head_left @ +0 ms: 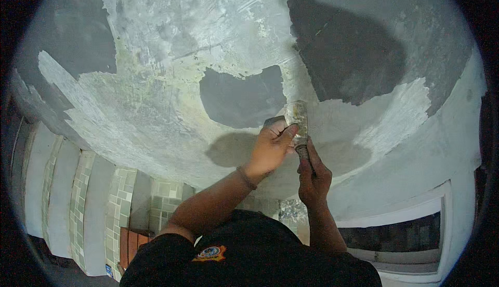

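Note:
A scraper (296,113) with a wide, stained blade and a dark handle is held upright against a patchy surface (192,22). Wrapped round the handle is my right hand (314,180), closed. My left hand (270,144) is closed at the lower part of the blade, its thumb lying across the blade's face; some of its fingers are hidden behind the tool. The blade's far end meets pale coating just right of a smooth grey patch (243,97). Rough, whitish areas with ragged edges surround it, and a darker grey patch (353,48) spreads to the right.
Steps with tiled faces (118,198) run along the lower left, near a reddish-brown wooden piece (132,245). At the lower right a white-framed opening (395,240) shows dark inside. Shadows of my head and arms fall across the surface.

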Motion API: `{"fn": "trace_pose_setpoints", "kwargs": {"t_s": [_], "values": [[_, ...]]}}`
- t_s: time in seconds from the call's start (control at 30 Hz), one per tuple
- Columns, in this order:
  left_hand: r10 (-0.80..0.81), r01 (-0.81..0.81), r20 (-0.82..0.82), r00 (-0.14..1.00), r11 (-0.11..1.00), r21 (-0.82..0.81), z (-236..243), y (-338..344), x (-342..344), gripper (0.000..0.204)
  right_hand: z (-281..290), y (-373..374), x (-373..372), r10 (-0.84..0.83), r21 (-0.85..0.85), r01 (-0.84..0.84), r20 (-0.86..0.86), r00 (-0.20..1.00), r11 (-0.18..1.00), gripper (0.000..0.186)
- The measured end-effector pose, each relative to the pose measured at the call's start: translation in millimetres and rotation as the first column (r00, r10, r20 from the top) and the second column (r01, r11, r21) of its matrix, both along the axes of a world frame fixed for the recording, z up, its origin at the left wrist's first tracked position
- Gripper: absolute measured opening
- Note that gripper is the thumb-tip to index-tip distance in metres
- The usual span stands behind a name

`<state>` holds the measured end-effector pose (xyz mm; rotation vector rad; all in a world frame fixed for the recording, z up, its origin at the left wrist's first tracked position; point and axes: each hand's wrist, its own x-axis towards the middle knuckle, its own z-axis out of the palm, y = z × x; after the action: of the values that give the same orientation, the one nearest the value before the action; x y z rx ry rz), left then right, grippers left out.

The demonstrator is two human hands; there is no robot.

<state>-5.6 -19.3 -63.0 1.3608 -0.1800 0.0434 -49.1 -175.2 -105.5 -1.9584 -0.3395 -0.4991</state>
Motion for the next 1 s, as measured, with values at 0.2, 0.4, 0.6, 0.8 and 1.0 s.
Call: {"fn": "trace_pose_setpoints", "kwargs": {"t_s": [0.2,0.4,0.6,0.8,1.0], "values": [[0.026,-0.032,0.059,0.998,0.996,0.088,1.4,-1.6,2.0,0.022,-6.1,0.5,8.9,0.020,-0.001,-0.020,0.098,0.995,1.000,0.045],[0.017,-0.017,0.029,0.999,1.000,0.006,2.4,0.0,3.8,0.023,-5.8,1.9,11.1,-0.022,-0.058,0.029,0.122,0.992,0.998,0.045],[0.009,-0.007,0.027,1.000,0.998,-0.056,4.1,-0.5,4.1,0.024,2.5,3.0,5.2,0.020,-0.011,-0.019,0.104,0.994,1.000,0.045],[0.052,-0.056,0.085,0.995,0.997,0.045,2.1,-0.7,5.3,0.026,6.9,2.4,10.0,0.000,-0.049,0.003,0.061,0.998,0.999,0.045],[0.063,-0.071,0.074,0.995,0.992,0.102,8.8,-0.2,5.3,0.029,6.5,1.6,13.3,0.028,0.042,-0.030,0.036,0.999,0.999,0.046]]}}
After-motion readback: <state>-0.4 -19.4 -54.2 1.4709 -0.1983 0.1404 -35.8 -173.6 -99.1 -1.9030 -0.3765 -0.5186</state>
